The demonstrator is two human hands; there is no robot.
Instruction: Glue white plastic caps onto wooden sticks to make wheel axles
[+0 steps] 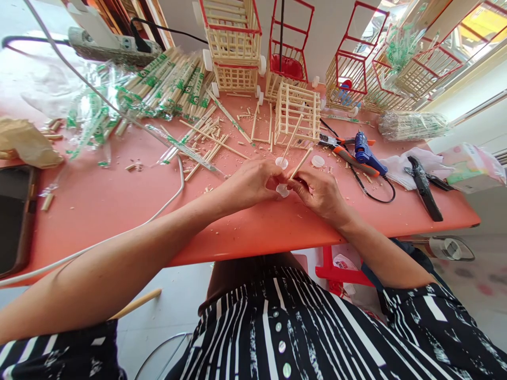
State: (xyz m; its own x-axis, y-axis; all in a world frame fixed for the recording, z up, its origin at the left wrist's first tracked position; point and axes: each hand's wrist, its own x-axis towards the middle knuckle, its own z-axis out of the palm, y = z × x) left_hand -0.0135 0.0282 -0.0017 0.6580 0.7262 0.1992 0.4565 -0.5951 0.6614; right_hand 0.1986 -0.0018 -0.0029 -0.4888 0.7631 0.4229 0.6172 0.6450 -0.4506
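Note:
Over the table's front part, my right hand (319, 192) pinches a short wooden stick (301, 162) between thumb and fingers; the stick slants up to the right. Its lower end is by a translucent plastic cap (282, 190), which my left hand (259, 179) holds with curled fingers. Just behind my fingertips is a second plastic cap (281, 162), with another thin stick (293, 137) rising from it; whether they are joined I cannot tell. A third cap (317, 160) lies behind my right hand. Beyond it stands a small slatted stick basket (298, 113).
Stick-built carts (233, 47) with red trim line the back. Wrapped chopsticks (170, 84) and loose sticks lie back left. On the right are pliers (352, 157), a blue glue gun (366, 150) and a black-handled tool (423, 187). A white cable (174, 198) crosses the left side.

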